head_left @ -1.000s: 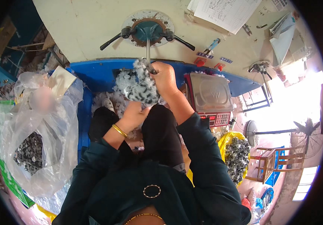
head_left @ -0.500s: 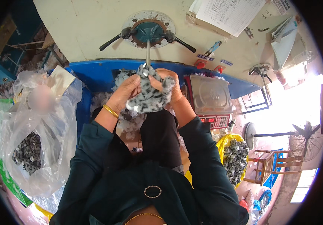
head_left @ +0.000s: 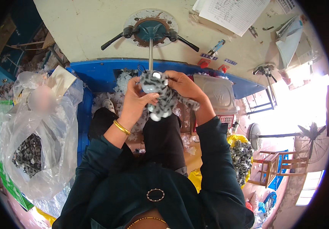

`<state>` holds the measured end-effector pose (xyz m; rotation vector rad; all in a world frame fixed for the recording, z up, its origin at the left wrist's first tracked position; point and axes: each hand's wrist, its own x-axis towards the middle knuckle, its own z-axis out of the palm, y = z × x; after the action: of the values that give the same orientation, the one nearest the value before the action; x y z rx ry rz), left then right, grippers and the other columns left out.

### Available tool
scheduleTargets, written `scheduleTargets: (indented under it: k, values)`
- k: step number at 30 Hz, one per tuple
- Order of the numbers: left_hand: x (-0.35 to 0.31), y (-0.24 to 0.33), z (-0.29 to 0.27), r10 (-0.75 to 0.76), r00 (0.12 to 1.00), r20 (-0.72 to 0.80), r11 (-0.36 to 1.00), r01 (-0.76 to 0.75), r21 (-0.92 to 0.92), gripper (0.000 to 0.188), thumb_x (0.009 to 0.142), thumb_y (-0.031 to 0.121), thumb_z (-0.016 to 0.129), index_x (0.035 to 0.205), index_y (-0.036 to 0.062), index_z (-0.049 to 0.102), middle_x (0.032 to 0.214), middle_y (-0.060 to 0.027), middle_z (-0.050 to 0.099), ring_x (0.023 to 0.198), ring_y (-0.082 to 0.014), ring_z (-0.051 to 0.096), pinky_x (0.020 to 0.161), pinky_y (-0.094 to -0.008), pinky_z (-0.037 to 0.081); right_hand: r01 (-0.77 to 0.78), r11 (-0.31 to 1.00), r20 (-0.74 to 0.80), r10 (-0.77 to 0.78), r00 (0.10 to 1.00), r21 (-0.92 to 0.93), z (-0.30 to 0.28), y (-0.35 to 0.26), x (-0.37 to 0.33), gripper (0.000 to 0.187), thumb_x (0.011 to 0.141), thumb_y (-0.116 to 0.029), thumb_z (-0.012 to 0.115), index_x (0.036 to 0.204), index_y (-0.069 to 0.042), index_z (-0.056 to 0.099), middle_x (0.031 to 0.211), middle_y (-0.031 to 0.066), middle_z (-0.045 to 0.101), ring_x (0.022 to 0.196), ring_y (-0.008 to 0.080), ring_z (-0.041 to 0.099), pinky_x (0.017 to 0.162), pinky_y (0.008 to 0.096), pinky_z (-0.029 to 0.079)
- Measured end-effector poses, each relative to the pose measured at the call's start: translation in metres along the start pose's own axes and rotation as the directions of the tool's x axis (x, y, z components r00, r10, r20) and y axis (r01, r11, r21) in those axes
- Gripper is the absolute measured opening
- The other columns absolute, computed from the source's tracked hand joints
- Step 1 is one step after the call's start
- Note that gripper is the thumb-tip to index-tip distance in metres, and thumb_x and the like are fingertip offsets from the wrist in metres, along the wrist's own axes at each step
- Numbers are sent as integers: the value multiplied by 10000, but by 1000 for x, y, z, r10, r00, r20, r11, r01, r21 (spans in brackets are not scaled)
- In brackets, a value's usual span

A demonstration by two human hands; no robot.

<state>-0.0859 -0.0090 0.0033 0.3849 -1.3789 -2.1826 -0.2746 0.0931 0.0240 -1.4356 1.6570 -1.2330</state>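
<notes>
Between my two hands is a small plush toy (head_left: 163, 100), grey with black markings and white patches, its tail hanging out to the right. My left hand (head_left: 137, 100) grips its head from the left, thumb pressed on the white muzzle area. At the upper right of the head, my right hand (head_left: 185, 86) pinches the fur, fingers closed. A thin dark loop stands up from the top of the toy. Just beyond it, a metal filling tube (head_left: 151, 55) sticks out toward me from a round machine fitting (head_left: 152, 31) with black handles.
To the left, a clear plastic bag (head_left: 53, 160) holds many patterned plush pieces. A scale (head_left: 217, 95) stands at right, near a yellow bag (head_left: 240, 160) of similar pieces. Papers (head_left: 233, 15) and blue-handled snips (head_left: 217, 47) lie on the pale worktop (head_left: 84, 26). White stuffing (head_left: 124, 82) litters below.
The plush toy has turned over and looks fuller, now showing its head and white muzzle. It has come away from the tube's tip, and both hands have shifted their grip.
</notes>
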Motion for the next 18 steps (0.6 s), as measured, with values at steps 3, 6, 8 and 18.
scheduleTargets:
  k: [3,6,8,18]
  values:
    - [-8,4,14,12,1000,13,997,-11,-71,632,852,27,655,1294,77,206,1042,-184,565,802,-278,668,677,-353,577,-70,997,81,72,994,-30,-15,-3,7,170,930,-21,489,1078,-5,570,945,17,568,908,74,477,834,239,413]
    - [-5,8,18,26,999,-39,998,-28,-56,592,877,41,626,1273,89,187,1070,-200,567,755,-284,677,623,-340,586,-32,999,72,31,997,11,-19,2,19,212,925,8,483,1117,4,574,1013,-18,582,943,65,492,864,229,414]
    - [-4,22,26,32,995,-94,999,-36,-36,594,877,112,651,1279,64,217,1072,-197,570,653,-244,666,543,-286,565,-3,999,65,0,998,52,-18,3,26,213,931,-3,482,1121,9,576,1036,-16,592,955,69,499,875,236,419]
    - [11,33,21,-123,979,-164,983,143,118,455,884,253,670,1186,5,437,862,-85,596,469,-103,534,404,-209,444,-136,990,-40,137,990,26,1,-47,12,439,937,-326,565,1197,26,523,1075,117,612,1001,162,543,893,296,431]
